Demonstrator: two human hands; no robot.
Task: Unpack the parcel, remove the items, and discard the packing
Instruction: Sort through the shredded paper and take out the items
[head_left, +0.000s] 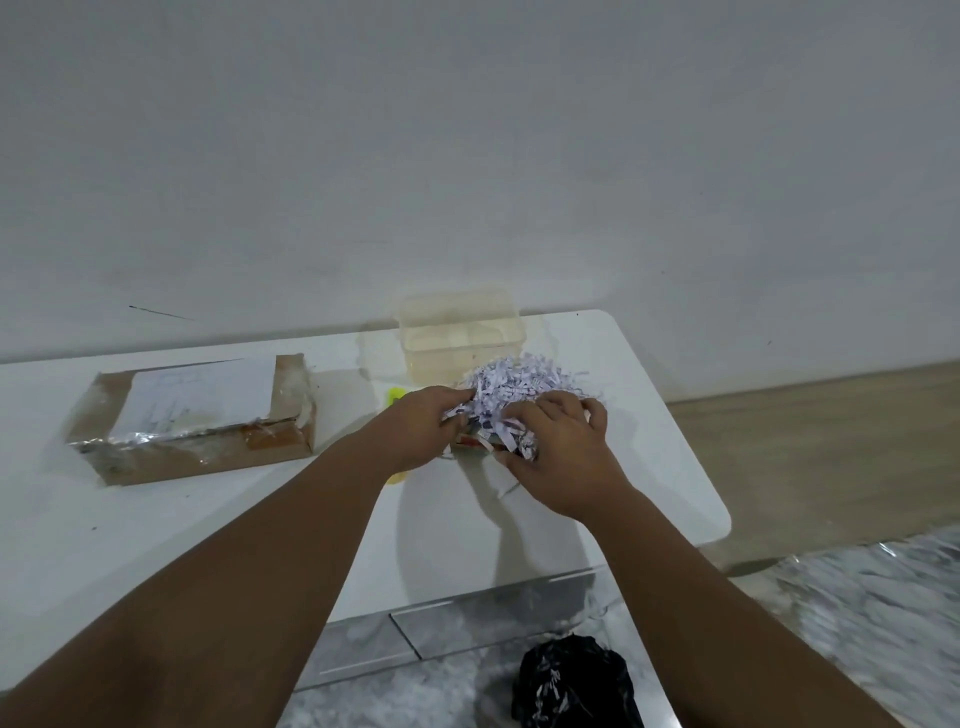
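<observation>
We found the shredded paper (524, 387) heaped on the white table (156, 519), just in front of the clear plastic container (460, 332) that stood at the table's far edge. Both hands were in the heap: the left hand (423, 428) had its fingers curled into the near left side of the shreds, pinching some strips, and the right hand (563, 449) lay over the near right side with its fingers bent down into the paper, gripping a bunch. Under the heap, between the two hands, a small colourful item showed, too hidden for us to tell what it was. Something yellow-green (395, 399) peeked out just left of the heap, behind the left hand. Well to the left of the heap lay the brown cardboard parcel (197, 421), taped and labelled. Down on the floor, nearer to us than the heap, sat a black plastic bag (569, 680)
</observation>
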